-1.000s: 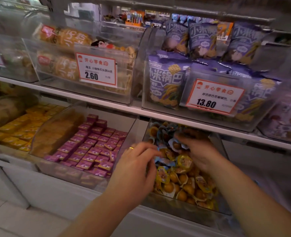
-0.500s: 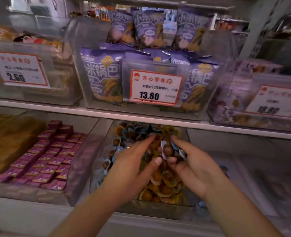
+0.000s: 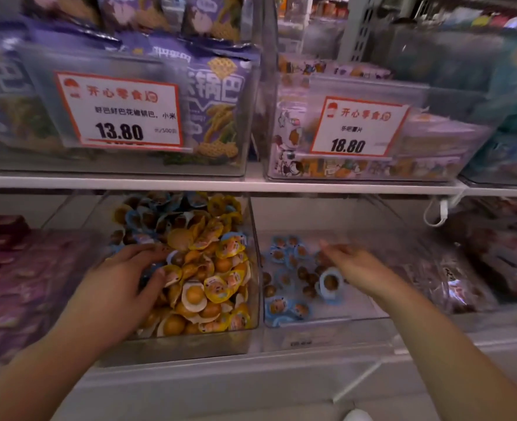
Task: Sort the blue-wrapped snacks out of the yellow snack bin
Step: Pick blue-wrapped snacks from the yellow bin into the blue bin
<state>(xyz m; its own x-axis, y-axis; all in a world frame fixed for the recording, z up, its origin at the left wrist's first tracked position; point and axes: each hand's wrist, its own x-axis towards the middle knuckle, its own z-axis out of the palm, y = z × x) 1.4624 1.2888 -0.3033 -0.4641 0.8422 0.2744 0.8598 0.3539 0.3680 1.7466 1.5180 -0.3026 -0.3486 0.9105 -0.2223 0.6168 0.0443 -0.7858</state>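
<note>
The clear bin [image 3: 190,340] on the lower shelf holds yellow-wrapped snacks [image 3: 217,287], with blue-wrapped ones [image 3: 135,217] mixed in toward its back and left. My left hand [image 3: 120,284] rests on the pile at the bin's left side, fingers spread over the packs and thumb against a yellow one. To the right, a second clear bin [image 3: 327,323] holds several blue-wrapped snacks [image 3: 284,281]. My right hand [image 3: 360,268] hovers over that bin with fingers extended and blurred. One blue-wrapped snack [image 3: 330,284] lies just under its palm, not gripped.
A white shelf edge [image 3: 251,185] runs right above both bins. On it stand bins of purple bags with a 13.80 tag [image 3: 120,110] and an 18.80 tag [image 3: 357,129]. Purple packs [image 3: 5,268] fill the bin to the left, and dark packets [image 3: 478,262] lie to the right.
My right hand left the yellow snack bin and moved right over the neighbouring bin, opening there. My left hand stayed in the yellow bin. The view panned right.
</note>
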